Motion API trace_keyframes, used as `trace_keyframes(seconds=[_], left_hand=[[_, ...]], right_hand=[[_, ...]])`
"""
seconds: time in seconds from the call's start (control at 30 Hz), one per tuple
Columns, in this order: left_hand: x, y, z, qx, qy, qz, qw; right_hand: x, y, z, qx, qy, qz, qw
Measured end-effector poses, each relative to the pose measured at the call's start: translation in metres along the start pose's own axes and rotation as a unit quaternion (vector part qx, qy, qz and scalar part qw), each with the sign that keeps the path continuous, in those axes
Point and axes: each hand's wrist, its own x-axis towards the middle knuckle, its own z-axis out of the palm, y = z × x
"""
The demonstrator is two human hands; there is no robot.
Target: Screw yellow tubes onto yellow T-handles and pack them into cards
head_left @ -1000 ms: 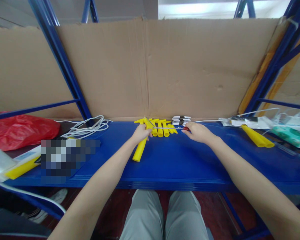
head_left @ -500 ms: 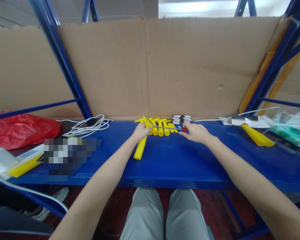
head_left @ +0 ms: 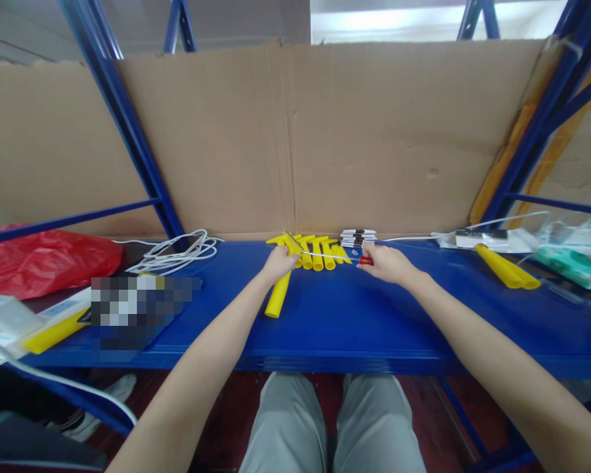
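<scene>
My left hand [head_left: 278, 264] is closed around a yellow plastic tool with a tube-like handle [head_left: 278, 297] that sticks out below the fist towards me. A thin dark strip crosses its yellow head. In my right hand [head_left: 387, 263] is a screwdriver [head_left: 367, 261] with a red handle, its long metal shaft pointing left. The shaft's tip meets the head of the yellow tool by my left fingers; the exact contact is too small to see. Just behind lies a row of several similar yellow tools [head_left: 318, 259], their round handle ends facing me.
Small white-and-black packs [head_left: 358, 238] are stacked against the cardboard wall [head_left: 374, 144]. Coiled white cable [head_left: 197, 249] and a red plastic bag [head_left: 49, 263] lie left on the blue table [head_left: 354, 322]. Two yellow tubes [head_left: 507, 266] and a green packet [head_left: 566, 266] lie right.
The view has tilted up slightly. My right hand has rotated a little on the screwdriver, so more of the red handle shows. My left hand still holds the yellow tool.
</scene>
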Motion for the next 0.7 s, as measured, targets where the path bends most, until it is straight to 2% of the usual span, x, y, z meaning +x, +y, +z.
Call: trace_keyframes(seconds=[0.3, 0.57, 0.7], left_hand=[[-0.002, 0.002, -0.003, 0.025, -0.004, 0.003, 1.0], [-0.005, 0.009, -0.005, 0.073, -0.003, 0.015, 0.997], [-0.006, 0.011, -0.006, 0.084, -0.004, 0.007, 0.996]], right_hand=[[-0.001, 0.002, 0.0, 0.022, -0.002, -0.033, 0.999], [0.0, 0.002, 0.002, -0.002, 0.006, -0.002, 1.0], [-0.003, 0.001, -0.002, 0.01, -0.004, -0.012, 1.0]])
